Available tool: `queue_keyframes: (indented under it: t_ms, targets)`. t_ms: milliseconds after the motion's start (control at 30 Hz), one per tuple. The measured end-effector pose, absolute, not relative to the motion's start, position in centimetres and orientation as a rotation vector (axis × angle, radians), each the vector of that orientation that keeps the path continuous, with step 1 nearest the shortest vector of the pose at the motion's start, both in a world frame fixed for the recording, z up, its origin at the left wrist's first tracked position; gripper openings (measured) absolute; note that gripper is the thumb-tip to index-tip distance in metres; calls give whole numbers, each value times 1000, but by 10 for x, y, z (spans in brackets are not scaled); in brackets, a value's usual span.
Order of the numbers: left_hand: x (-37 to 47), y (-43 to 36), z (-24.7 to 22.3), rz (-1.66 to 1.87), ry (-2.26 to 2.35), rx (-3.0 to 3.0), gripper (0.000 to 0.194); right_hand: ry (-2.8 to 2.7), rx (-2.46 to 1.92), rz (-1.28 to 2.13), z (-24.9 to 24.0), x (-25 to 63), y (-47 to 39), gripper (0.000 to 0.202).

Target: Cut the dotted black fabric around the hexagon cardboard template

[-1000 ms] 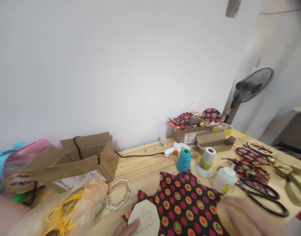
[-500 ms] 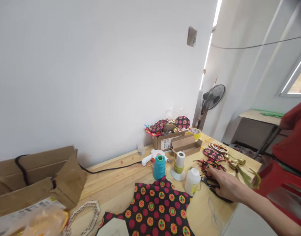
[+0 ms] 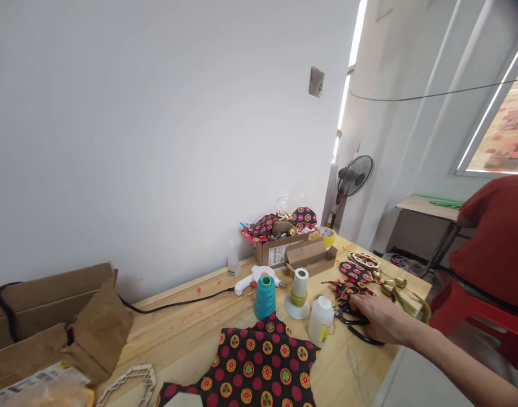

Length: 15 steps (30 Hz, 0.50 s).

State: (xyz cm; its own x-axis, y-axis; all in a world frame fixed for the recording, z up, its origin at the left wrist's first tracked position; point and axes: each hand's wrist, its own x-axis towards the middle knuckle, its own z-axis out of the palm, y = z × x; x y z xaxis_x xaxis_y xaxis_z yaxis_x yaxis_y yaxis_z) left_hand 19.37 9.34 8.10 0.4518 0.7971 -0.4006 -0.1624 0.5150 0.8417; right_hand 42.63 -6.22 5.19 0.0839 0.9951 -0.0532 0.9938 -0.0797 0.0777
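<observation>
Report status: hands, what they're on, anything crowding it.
Right hand flat on black scissors, grip unclear. Left hand out of view. White glue bottle close beside; patterned fabric pieces just behind.

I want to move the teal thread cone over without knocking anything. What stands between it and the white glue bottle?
In the head view, a white spool wound with yellow-green cord stands between the teal thread cone and the white glue bottle, slightly behind.

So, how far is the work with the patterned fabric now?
Finished fabric-covered pieces already lie at the table's far end. The right hand rests on the black scissors. The patterned fabric lies spread and not cut out, with the wooden frame beside it bare.
</observation>
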Motion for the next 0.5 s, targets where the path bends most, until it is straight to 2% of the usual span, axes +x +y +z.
queue_keyframes:
  t_ms: [167, 300, 433, 500]
  targets:
    - [199, 98, 67, 666, 902, 896, 35, 2065, 2154, 100, 74, 429, -52, 13]
    - [206, 99, 56, 694, 903, 957, 33, 2057, 2066, 140, 102, 432, -41, 14]
    - [209, 100, 48, 720, 904, 1006, 42, 2053, 1940, 190, 122, 427, -30, 6]
    - [210, 100, 46, 717, 897, 1020, 43, 2060, 1866, 212, 128, 424, -24, 11]
